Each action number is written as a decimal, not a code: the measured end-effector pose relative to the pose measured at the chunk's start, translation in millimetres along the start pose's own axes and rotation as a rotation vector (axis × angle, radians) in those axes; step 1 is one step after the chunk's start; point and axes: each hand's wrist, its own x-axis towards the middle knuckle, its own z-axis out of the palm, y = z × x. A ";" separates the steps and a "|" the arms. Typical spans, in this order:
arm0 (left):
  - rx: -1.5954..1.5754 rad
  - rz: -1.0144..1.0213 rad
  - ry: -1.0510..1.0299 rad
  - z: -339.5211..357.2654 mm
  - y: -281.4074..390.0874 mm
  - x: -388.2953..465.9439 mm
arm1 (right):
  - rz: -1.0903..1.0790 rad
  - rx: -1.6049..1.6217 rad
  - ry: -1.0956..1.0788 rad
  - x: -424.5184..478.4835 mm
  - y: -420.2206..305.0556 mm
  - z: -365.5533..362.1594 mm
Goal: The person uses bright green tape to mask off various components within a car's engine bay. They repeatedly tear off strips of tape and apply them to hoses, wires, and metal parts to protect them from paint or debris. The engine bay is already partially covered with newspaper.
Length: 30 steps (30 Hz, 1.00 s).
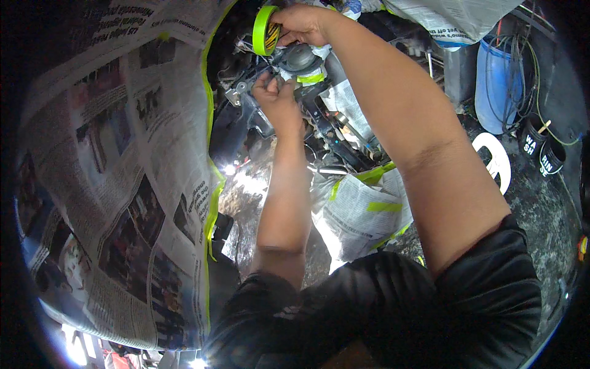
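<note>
A roll of bright green masking tape (263, 31) is gripped by my right hand (299, 25) at the top of the view, its fingers inside and around the ring. Just below it, my left hand (278, 94) has its fingers curled near a round dark part (300, 59) among exposed vehicle parts; whether it pinches anything is unclear. Green tape (311, 78) lies on paper beside the round part. Newspaper (355, 217) with green tape strips wraps a part between my forearms. A large newspaper-covered panel (120, 161) edged with green tape fills the left side.
A blue plastic drum (497, 87) with cables hanging over it stands at the upper right. Two black buckets (551, 156) bearing writing and a white ring-shaped object (502, 159) are nearby on the dark floor. More newspaper (454, 18) hangs at the top right. A bright light (229, 169) shines beside my left forearm.
</note>
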 end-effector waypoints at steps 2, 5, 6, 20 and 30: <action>0.002 0.018 -0.050 -3.5 1.8 2.1 | -0.016 -0.010 -0.058 12.4 5.0 -6.3; 0.076 0.053 -0.100 -7.6 2.8 2.1 | -0.018 -0.086 -0.098 16.2 6.3 -7.1; 0.104 0.063 -0.115 -7.5 1.8 -0.5 | -0.014 -0.122 -0.101 14.6 6.8 -7.8; 0.487 0.087 -0.090 -10.7 15.8 -63.2 | 0.040 -0.223 -0.132 11.0 10.2 -0.3; 0.936 0.101 0.072 -0.8 -0.2 -61.4 | 0.133 -0.107 -0.088 -13.5 -2.8 -1.1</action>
